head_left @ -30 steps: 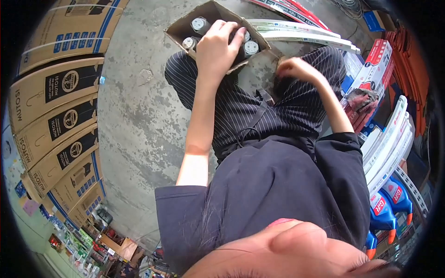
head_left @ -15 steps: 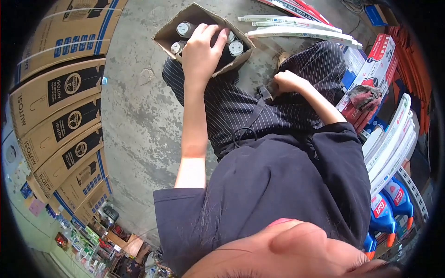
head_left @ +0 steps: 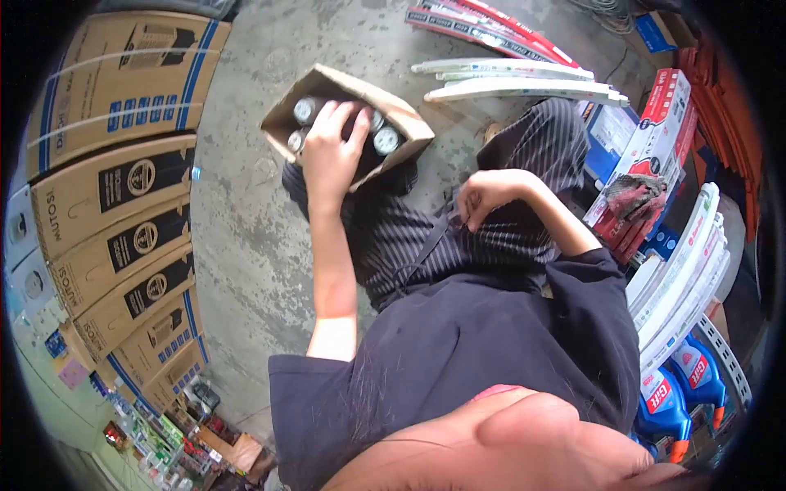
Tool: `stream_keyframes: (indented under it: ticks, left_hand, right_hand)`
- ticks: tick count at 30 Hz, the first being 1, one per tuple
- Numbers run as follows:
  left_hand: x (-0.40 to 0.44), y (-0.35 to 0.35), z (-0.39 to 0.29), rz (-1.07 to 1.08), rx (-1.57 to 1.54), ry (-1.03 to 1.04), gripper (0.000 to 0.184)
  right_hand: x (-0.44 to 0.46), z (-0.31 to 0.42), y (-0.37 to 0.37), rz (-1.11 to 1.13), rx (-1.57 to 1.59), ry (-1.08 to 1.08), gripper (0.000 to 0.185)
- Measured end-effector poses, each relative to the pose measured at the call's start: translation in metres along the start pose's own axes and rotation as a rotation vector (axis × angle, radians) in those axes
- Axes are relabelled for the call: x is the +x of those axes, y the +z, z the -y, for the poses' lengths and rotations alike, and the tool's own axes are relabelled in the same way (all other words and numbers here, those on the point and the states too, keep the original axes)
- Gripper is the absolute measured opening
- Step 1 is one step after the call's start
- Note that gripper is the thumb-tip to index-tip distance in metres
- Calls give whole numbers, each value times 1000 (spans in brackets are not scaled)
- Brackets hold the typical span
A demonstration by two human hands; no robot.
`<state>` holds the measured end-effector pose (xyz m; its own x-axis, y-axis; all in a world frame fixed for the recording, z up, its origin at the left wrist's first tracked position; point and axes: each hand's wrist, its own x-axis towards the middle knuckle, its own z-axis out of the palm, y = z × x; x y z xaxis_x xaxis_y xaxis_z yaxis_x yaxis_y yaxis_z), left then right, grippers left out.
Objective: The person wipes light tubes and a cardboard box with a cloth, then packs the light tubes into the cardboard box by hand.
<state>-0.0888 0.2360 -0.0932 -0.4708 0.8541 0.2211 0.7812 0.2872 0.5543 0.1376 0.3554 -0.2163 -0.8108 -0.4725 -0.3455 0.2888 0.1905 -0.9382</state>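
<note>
My left hand [head_left: 332, 147] reaches over an open cardboard box [head_left: 413, 119] in front of my left leg. Its fingers curl down among several round-ended cylinders, including one at the front right [head_left: 386, 140] and one at the back left [head_left: 306, 110]. The hand itself covers whatever lies under the fingertips. Above my lap, my right hand [head_left: 489, 196] is bent with thumb and fingers drawn together beside a dark strap [head_left: 430, 245]. I cannot make out what, if anything, is pinched there.
Large printed cartons [head_left: 123, 196] stand along the left. White strips [head_left: 528, 88] lie on the concrete floor [head_left: 246, 270] ahead. To the right are a red-and-white long box [head_left: 647, 135], a gray-and-pink glove [head_left: 634, 196], more white strips [head_left: 684, 270] and blue bottles [head_left: 663, 401].
The view has tilted, so most things sit lower in it. My right hand has turned, its fingers now pointing down toward my lap, and the dark object beside it is mostly covered.
</note>
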Motion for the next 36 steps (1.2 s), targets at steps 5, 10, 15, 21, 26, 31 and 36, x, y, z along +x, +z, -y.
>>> stream_keyframes:
  ticks: [5, 10, 15, 21, 26, 31, 36]
  left_hand:
    - [6, -1, 0, -13, 25, -16, 18]
    - [11, -1, -12, 33, 37, -53, 19]
    - [13, 6, -15, 1, 115, -16, 24]
    - [18, 4, -26, 68, 106, -149, 28]
    - [17, 3, -26, 73, 130, -170, 31]
    - [14, 6, -16, -22, 125, -32, 23]
    - [12, 2, -18, 15, 30, -62, 23]
  right_hand:
    - [-115, -31, -87, -1392, 523, -313, 25]
    - [-224, -174, -127, -2015, -496, 862, 68]
    - [-259, -262, -137, -1758, -153, 823, 102]
    - [-231, -254, -125, -1834, -301, 833, 68]
    - [-222, -253, -129, -1902, -273, 542, 58]
    - [-216, -169, -141, -1910, -492, 353, 51]
    - [-178, -55, -154, -1757, -729, 276, 46]
